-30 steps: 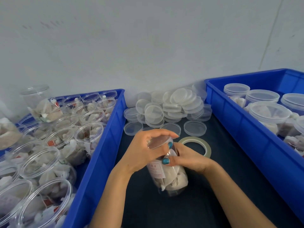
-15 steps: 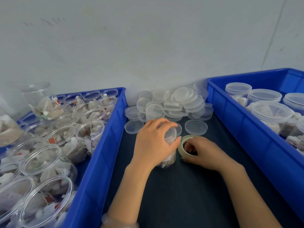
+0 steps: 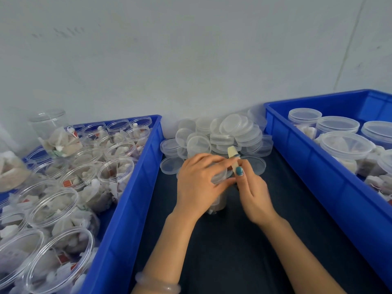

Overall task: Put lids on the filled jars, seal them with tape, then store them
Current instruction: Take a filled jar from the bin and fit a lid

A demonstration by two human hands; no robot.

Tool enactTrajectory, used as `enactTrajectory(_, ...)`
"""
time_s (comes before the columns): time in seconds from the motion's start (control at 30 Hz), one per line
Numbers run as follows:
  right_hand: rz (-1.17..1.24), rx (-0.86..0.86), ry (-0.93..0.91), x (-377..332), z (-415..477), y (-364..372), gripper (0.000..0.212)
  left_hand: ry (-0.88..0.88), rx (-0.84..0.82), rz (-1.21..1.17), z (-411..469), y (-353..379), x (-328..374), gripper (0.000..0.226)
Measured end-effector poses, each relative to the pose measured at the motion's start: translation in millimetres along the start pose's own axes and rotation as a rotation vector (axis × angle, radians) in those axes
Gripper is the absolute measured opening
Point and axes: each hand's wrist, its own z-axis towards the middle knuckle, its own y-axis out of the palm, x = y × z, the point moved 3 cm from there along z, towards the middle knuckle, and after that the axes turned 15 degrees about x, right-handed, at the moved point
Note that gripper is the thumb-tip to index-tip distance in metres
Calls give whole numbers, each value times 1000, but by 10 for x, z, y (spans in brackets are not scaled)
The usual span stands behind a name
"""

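A clear jar [image 3: 216,203] filled with tea bags stands on the dark mat between two blue bins, its lid [image 3: 220,177] on top. My left hand [image 3: 197,187] grips the jar from above, fingers curled round the lid. Just to its right, my right hand [image 3: 253,193] pinches a cream roll of tape [image 3: 232,153], held upright and edge-on beside the lid. Most of the jar is hidden behind my hands.
A pile of loose clear lids [image 3: 229,134] lies against the wall behind the jar. The left blue bin [image 3: 135,187] holds several open filled jars [image 3: 53,206]. The right blue bin [image 3: 307,166] holds several lidded jars [image 3: 345,145].
The jar was set upright on the mat under my left hand. My right hand took the tape roll off the mat and lifted it up next to the lid.
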Motion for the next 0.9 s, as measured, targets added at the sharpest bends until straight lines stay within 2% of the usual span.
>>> enactTrajectory(0.1, -37, 27, -73, -19, -15, 5, 59, -99, 105, -105, -26, -2, 10, 38)
enactTrajectory(0.23, -23, 19, -159, -47, -31, 7, 28, -222, 219, -228, -62, 12, 34, 23)
enactTrajectory(0.27, -9, 16, -168, -48, -34, 3, 29, -259, 231, -286, -59, 10, 31, 19)
enactTrajectory(0.33, -14, 23, -190, -48, -37, -8, 49, -304, 234, -377, -42, 1, 16, 11)
enactTrajectory(0.4, -54, 30, -222, -63, -42, -25, 53, -310, 203, -381, -28, -8, 19, 8)
enactTrajectory(0.6, -245, 37, -361, -65, 23, -96, 45, -194, 207, -135, -44, -39, 145, 15)
enactTrajectory(0.77, -248, 74, -379, -10, 81, -166, 47, 17, 218, -6, -44, -88, 336, 19)
enactTrajectory(0.9, -292, 142, -443, 13, 123, -218, 42, 85, 297, 81, -42, -163, 417, 37)
